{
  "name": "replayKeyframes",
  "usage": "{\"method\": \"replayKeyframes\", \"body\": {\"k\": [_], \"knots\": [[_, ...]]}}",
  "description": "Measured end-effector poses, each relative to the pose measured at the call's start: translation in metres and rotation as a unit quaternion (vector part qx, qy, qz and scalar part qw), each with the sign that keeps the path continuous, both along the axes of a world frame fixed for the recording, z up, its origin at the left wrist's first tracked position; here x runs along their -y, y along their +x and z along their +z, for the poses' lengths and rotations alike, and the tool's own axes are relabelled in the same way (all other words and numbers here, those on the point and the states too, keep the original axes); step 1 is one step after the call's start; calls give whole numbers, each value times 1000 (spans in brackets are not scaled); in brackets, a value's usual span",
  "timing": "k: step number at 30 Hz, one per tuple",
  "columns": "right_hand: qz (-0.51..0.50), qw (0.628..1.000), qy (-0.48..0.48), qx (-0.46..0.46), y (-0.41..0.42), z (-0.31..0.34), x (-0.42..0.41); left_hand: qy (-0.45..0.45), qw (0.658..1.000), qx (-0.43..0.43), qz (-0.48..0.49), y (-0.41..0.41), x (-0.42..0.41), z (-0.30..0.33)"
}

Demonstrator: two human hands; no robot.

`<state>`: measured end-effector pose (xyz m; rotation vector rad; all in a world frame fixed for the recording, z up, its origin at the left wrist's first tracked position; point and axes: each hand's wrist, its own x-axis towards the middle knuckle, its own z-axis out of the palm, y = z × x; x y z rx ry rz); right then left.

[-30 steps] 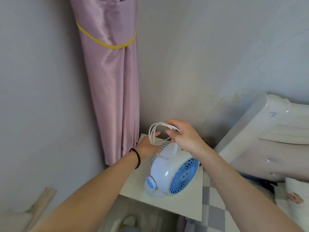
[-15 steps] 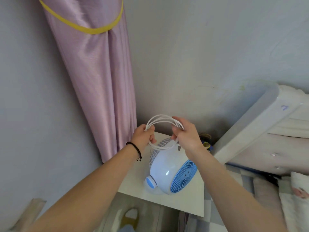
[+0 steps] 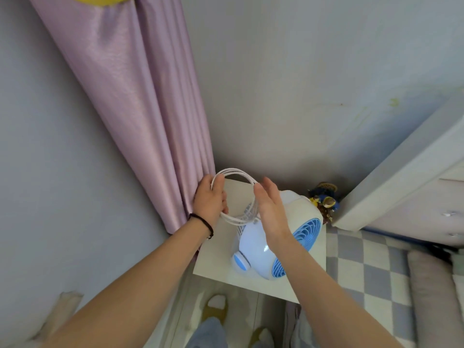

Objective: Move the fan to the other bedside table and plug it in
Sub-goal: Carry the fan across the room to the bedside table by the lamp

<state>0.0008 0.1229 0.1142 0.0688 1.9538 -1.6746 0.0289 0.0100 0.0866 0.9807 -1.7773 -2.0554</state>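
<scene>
Small white desk in grey-walled corner, white-and-blue round plastic fan at centre; left hand gripping coiled white cord; right hand flat, open.

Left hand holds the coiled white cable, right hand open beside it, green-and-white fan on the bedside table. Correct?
Not quite: in the head view the fan is blue and white, not green. The left hand does hold the coiled white cable, the right hand is open.

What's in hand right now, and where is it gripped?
The left hand holds the coiled cord by the loops' left side. The right hand is open, flat against the coil's right side, holding nothing.
</scene>
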Motion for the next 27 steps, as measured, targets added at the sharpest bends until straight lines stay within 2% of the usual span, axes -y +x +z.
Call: {"method": "replayKeyframes", "body": {"k": [2, 5, 9, 13, 16, 20, 27], "knots": [[-7, 1000, -17, -7, 4, -1, -9, -20, 1000, -1, 12, 2, 1, -3], [-79, 995, -20, -62, 5, -5, -30, -93, 995, 17, 22, 3, 8, -3], [-217, 970, -41, -98, 1, -16, -61, -296, 953, 56, 20, 10, 7, -1], [-286, 953, -26, -94, -5, -30, -87, -359, 926, 116, 21, 26, -4, -12], [-304, 950, -13, -74, -5, -42, -104, -319, 931, 172, 51, 37, -9, -36], [-307, 950, 0, -55, 2, -59, -121, -212, 946, 235, 66, 64, -13, -73], [-263, 964, 37, -23, 14, -89, -136, -71, 947, 259, 177, 118, -22, -118]]}}
